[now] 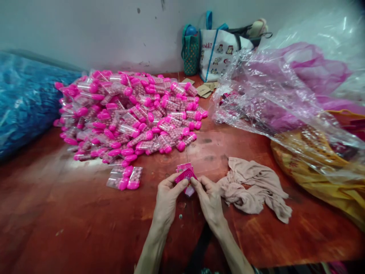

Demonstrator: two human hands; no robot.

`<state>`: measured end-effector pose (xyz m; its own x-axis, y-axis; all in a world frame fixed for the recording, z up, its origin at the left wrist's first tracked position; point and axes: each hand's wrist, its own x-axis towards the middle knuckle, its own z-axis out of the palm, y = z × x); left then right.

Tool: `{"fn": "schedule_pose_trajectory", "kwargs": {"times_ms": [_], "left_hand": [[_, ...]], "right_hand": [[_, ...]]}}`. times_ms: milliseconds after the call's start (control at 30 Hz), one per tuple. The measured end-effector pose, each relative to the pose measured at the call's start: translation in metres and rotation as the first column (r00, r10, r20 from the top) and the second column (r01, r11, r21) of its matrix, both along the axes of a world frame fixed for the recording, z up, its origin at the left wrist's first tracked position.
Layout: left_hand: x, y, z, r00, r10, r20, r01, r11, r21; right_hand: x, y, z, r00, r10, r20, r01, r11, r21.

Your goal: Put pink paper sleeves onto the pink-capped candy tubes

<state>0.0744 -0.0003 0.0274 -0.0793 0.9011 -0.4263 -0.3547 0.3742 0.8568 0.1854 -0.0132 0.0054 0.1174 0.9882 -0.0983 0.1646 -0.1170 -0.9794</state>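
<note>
Between my two hands, over the middle of the red-brown table (94, 213), is a small magenta printed card (186, 173) with a pale pattern. My left hand (170, 196) pinches its left side between thumb and fingers. From the other side, my right hand (208, 198) grips it with the thumb pressed near its middle. More printed pieces show behind and below the card, but I cannot tell how many. To the left of my hands lie a few small clear bottles (134, 178) of pink beads with bright pink caps.
A large heap of similar bottles (137, 114) covers the back left, beside a blue plastic bag (25, 102). A crumpled beige cloth (253, 182) lies right of my hands. Beyond it are a yellow basket (308, 160) and clear plastic sheeting (265, 87). A white tote bag (219, 53) stands by the wall.
</note>
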Motion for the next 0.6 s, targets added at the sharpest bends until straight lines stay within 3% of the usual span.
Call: {"fn": "schedule_pose_trajectory", "kwargs": {"times_ms": [100,200,333,600], "left_hand": [[0.004,0.001,-0.003,0.990,0.069,0.122,-0.064,0.997,-0.044],[0.002,-0.001,-0.006,0.984,0.119,0.133,-0.114,0.992,-0.044],[-0.001,-0.005,-0.006,0.978,0.166,0.126,-0.163,0.986,-0.030],[-0.008,-0.006,-0.012,0.974,0.132,0.186,-0.111,0.987,-0.119]], "right_hand": [[-0.003,-0.003,0.005,0.998,0.055,0.008,-0.055,0.998,0.031],[-0.005,-0.004,0.006,0.993,0.120,-0.023,-0.119,0.993,0.027],[-0.011,-0.006,0.003,0.998,0.058,-0.006,-0.058,0.998,0.011],[-0.017,-0.010,0.007,0.993,0.120,-0.014,-0.118,0.990,0.079]]}}
